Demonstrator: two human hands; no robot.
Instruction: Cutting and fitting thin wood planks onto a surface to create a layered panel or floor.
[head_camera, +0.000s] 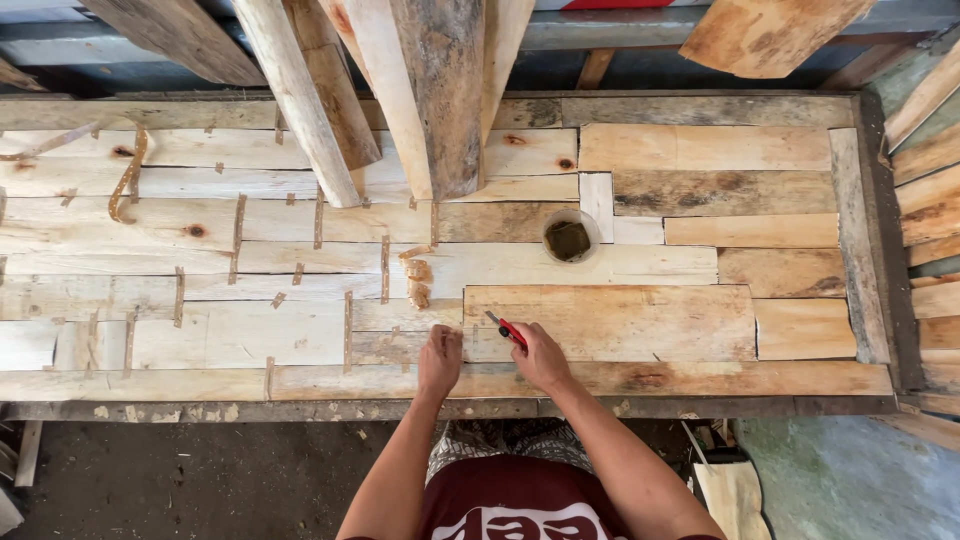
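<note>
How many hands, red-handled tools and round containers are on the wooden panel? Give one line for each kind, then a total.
Hands: 2 (left hand, right hand)
Red-handled utility knife: 1
Round container: 1
Total: 4

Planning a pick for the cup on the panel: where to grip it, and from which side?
Grip the cup across its round rim, coming straight down from above. It stands upright with its mouth open, and dark contents inside make tipping risky. The leaning planks crowd its far left side, while both hands work nearer, so above looks the freest way in.
</note>
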